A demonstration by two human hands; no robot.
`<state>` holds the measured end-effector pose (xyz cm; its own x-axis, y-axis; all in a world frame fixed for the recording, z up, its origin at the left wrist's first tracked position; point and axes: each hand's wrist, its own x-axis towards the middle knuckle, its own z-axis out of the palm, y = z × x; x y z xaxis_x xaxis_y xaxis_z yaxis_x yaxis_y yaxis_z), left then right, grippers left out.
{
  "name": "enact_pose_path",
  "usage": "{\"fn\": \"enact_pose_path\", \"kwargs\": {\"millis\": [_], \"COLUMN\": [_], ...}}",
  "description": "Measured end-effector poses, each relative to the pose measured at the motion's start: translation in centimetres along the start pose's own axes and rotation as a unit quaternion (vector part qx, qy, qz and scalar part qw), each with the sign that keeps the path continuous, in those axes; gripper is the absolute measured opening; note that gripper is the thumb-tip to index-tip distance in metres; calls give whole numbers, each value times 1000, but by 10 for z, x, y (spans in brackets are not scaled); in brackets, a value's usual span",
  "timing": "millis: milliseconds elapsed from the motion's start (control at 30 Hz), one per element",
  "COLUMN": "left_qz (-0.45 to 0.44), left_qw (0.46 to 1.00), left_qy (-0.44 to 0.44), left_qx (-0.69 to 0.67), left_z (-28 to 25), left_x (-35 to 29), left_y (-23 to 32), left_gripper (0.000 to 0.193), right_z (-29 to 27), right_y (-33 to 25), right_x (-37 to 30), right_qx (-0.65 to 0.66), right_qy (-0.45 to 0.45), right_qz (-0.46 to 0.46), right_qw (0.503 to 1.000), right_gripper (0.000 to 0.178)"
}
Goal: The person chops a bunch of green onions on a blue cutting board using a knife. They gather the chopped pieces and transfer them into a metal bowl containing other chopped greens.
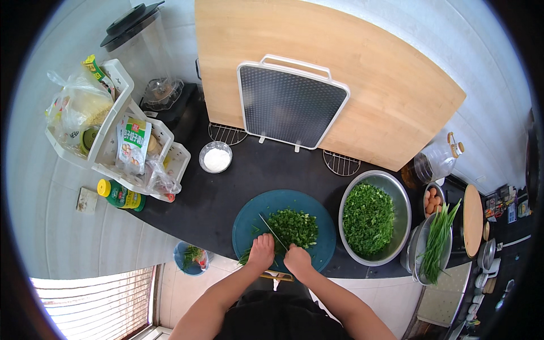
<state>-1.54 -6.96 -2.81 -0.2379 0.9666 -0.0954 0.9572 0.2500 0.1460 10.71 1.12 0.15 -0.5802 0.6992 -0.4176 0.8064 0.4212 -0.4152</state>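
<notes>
Viewed from the head: gripping the handle of one knife (273,231) in the right hand (297,259), curling its fingers narrowly around it. Bending the left hand (262,251) over a bunch of thin green stalks (245,258), holding them down beside the blade. Working over a round, smooth, blue-green board (266,201) near the front edge of the dark, flat surface (181,198), resting the knife's blade across the board between the left hand and a heap of chopped greens (294,226), loose and crumbly in texture.

Showing a straight, narrow strip of silvery metal as the blade; pointing its tip away from the body and leftward, running its long axis diagonally from the right hand to the far left.

Counting one knife and one round board; to the right, one wide, shiny metal bowl (402,212), brimming with finely cut leaves (368,220), and one bundle of long, slender stems (437,246). Finding several smooth brown eggs (432,199) farther right, overlapping too much for a sure count. Adding one small, clear bowl of fine white powder (216,161), two upright boards, one dimpled and black (292,105), one of smooth wood (391,85).
</notes>
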Motion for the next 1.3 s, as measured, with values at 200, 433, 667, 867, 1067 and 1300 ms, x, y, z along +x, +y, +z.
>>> {"fn": "enact_pose_path", "kwargs": {"millis": [200, 433, 667, 867, 1067, 1300], "left_qz": [-36, -45, 0, 21, 27, 29], "left_qw": [998, 998, 1000, 1000, 999, 999], "left_qy": [-22, 21, -10, -7, -34, -14], "left_qx": [-37, -35, -7, 16, 21, 6], "left_z": [-33, -23, -16, -3, -4, -8], "left_x": [-1, -3, -2, 1, 3, 1], "left_y": [1, -3, -8, -9, -10, -9], "left_gripper": [75, 85, 54, 38, 33, 32], "right_z": [-26, -51, -38, -31, -33, -7], "right_y": [13, 5, 2, -8, -28, -44], "right_x": [-16, -33, -32, -20, 12, 49], "right_qx": [124, 95, 24, -11, -35, 8], "right_qy": [72, 37, 5, -32, -89, -12], "right_qz": [21, -13, -14, -14, -34, -50], "right_qw": [989, 995, 1000, 999, 995, 999], "right_gripper": [29, 33, 32, 26, 19, 19]}}
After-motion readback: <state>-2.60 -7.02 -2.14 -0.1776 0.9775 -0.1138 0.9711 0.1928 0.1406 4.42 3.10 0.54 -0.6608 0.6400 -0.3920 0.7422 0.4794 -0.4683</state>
